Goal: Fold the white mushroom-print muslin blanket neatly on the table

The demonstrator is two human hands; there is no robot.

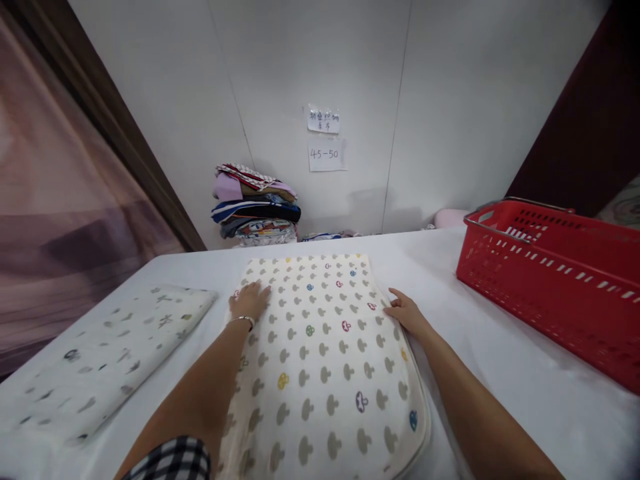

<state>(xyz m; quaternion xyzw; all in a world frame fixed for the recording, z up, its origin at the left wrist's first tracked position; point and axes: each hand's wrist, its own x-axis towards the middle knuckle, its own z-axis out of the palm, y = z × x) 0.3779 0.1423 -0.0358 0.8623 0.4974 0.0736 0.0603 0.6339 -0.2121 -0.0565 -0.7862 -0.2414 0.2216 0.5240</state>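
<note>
Left hand (250, 302) and right hand (407, 315), fingers parted, seem to smooth the cloth (325, 347), next calling for squared edges

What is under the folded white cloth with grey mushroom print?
White fabric table covering shows beyond and beside the cloth; whatever lies directly beneath it is hidden.

Soft, fairly even light; source out of view. Surface (415, 267) pale and bright around mushroom-print cloth (320, 353). Faint, diffuse shadows on wall (450, 100) beyond cloth. Maroon drape (575, 120), far right of cloth, falls very dark. Wide-angle distortion: basket (530, 280) right of cloth stretched, wall seams tilted. Cloth's print clear, fine detail slightly soft.
</note>
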